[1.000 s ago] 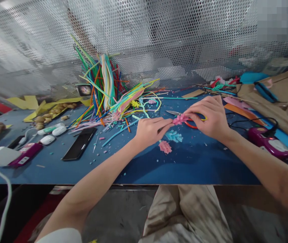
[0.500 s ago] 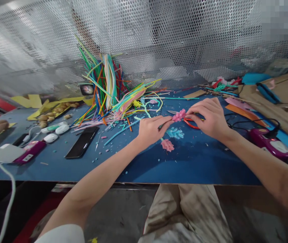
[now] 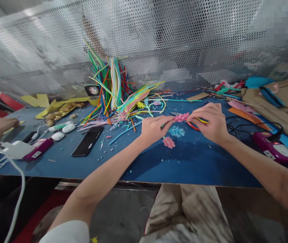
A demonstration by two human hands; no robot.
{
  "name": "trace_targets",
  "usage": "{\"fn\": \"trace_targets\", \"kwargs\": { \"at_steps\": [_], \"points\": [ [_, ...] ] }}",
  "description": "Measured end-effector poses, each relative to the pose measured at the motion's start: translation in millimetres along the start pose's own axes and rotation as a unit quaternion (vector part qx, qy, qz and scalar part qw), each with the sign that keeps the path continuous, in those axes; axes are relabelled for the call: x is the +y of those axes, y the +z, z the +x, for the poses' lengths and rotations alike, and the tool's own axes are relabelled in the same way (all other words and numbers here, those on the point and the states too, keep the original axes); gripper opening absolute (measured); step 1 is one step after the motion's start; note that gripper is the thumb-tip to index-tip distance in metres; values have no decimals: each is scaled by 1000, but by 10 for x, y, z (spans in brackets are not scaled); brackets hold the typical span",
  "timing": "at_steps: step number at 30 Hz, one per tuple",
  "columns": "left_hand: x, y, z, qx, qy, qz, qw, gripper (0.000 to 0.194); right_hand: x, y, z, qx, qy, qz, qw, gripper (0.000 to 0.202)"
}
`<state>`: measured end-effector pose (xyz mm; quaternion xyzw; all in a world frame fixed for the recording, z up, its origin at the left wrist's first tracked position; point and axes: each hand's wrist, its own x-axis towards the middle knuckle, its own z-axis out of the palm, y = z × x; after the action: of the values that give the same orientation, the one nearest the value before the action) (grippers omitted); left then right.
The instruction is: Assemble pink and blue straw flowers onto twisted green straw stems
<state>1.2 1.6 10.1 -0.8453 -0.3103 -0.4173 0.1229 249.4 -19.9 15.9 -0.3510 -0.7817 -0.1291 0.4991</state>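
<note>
Between my two hands, above the blue table, is a pink pipe-cleaner flower. My left hand pinches its left end, fingers closed. At its right end the fingertips of my right hand are closed on it as well. Just behind and below lie scissors with red and yellow handles, partly covered by my right hand. A light-blue pipe-cleaner leaf piece rests under the flower, and a salmon-pink pipe-cleaner flower lies nearer me.
A large bundle of coloured pipe cleaners leans on the perforated metal panel. Left are a black phone, white chargers and a purple power strip. Another purple power strip sits right. Another person's hand is at far left.
The view has shifted slightly, so the table items appear further right. Both hands keep hold of the pink flower, which now looks more stretched out sideways.
</note>
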Motion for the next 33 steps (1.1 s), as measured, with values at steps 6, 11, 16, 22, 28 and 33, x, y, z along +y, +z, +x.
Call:
{"fn": "trace_targets", "kwargs": {
  "at_steps": [6, 11, 16, 22, 28, 33],
  "points": [
    [-19, 6, -1, 14, 22, -17, 1000, 19, 45, 3, 12, -29, 37, 94, 994, 14],
    [-34, 25, -15, 29, 23, -23, 999, 19, 101, 33, -18, -57, 73, 78, 993, 8],
    [8, 40, -18, 25, 12, -41, 999, 20, 90, 24, -27, -50, 25, 86, 995, 7],
    [33, 36, -16, 18, 2, -56, 998, 21, 66, -4, -18, -25, 4, 82, 996, 12],
    [89, 3, -10, 31, 1, -66, 997, 17, 163, -73, -12, -23, -75, -14, 997, 12],
    [108, -11, -13, 31, -22, -87, 996, 18, 184, -101, -35, -13, -112, -77, 991, 14]
  ]
}}
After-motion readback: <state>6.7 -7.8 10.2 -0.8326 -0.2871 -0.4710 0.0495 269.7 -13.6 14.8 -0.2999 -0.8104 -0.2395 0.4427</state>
